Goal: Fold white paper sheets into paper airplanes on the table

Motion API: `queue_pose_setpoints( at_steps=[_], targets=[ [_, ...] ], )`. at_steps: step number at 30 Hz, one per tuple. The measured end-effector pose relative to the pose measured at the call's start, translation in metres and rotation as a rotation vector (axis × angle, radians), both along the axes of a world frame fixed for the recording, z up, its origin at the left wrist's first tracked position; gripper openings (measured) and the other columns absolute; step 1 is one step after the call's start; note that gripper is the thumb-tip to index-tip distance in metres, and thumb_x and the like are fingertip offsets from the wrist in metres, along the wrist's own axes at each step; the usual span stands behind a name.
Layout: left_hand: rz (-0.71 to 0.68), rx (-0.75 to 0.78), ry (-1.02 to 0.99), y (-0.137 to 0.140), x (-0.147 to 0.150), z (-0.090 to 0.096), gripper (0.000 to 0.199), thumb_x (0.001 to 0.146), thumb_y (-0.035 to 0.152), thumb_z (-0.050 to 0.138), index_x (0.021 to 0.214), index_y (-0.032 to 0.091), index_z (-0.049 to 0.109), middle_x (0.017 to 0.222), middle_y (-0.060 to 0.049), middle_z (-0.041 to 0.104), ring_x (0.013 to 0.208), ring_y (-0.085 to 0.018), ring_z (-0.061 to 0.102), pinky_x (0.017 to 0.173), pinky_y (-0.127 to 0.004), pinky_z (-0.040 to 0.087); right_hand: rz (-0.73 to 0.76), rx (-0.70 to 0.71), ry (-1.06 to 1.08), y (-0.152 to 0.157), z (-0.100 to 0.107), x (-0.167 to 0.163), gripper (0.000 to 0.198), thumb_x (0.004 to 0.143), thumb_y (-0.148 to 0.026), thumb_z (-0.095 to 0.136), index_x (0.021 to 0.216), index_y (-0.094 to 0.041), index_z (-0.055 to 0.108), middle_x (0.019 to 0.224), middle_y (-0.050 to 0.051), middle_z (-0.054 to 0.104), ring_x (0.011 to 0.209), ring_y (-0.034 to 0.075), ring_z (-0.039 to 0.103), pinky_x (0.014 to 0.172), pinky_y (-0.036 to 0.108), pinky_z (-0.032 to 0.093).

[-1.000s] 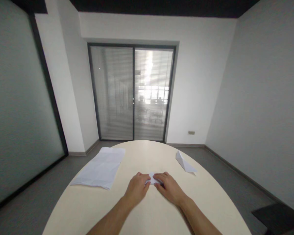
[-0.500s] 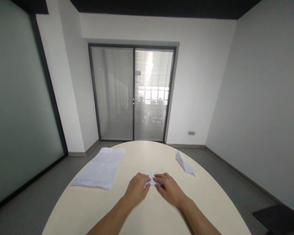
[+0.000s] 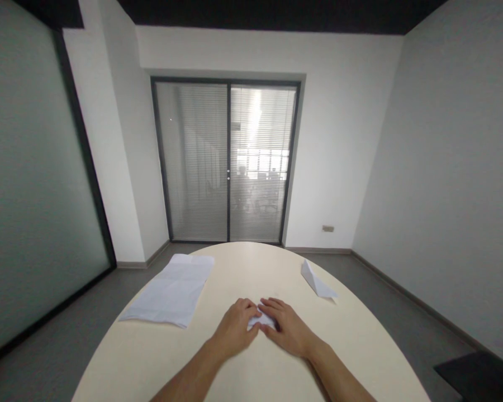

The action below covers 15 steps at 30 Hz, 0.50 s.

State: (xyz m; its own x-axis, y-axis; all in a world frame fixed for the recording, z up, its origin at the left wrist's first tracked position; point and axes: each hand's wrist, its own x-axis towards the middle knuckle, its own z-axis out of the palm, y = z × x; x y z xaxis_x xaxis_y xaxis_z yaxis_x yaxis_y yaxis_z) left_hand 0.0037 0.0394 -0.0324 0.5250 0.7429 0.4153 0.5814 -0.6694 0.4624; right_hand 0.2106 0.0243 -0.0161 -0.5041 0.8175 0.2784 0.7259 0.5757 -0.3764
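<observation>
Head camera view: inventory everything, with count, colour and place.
Small folded paper: one, white, between hands
Creased paper: one sheet or stack, white, table's left
Peaked folded paper: one, white, table's right
Table: one, cream, centre
Glass panels with blinds: two, grey, far wall
Frosted glass panel: one, greenish, left
Wall plate: one, greyish, low, far wall
Flat object: one, black, lower right
Walls: several, whitish, around
Ceiling: one, black, top
Floor: one, grey, around table
Forearms: two, bare, bottom
Left hand: one, bare, on small folded paper
Right hand: one, bare, on small folded paper
</observation>
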Motion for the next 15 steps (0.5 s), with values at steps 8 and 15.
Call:
queue_pose_setpoints(
  at_steps=[8,15],
  targets=[
    [0.019,0.049,0.007,-0.0036,0.0004,0.0014,0.021,0.091,0.019,0.053,0.108,0.022,0.064,0.109,-0.004,0.066,0.105,-0.022,0.056,0.096,-0.036,0.045,-0.018,-0.007,0.049,0.0009,-0.0069,0.0014,0.051,0.093,-0.050,0.051,0.136,-0.023,0.058,0.144,0.011,0.054,0.135,0.029,0.046,0.115,0.050,0.032],
    [0.074,0.026,-0.006,-0.0056,0.0007,0.0063,0.020,0.096,0.023,0.048,0.105,0.021,0.066,0.103,-0.003,0.070,0.100,-0.021,0.059,0.092,-0.035,0.047,-0.033,0.003,0.073,-0.0024,-0.0033,-0.0011,0.050,0.095,-0.052,0.046,0.134,-0.022,0.059,0.140,0.013,0.057,0.132,0.028,0.049,0.114,0.048,0.034]
  ],
)
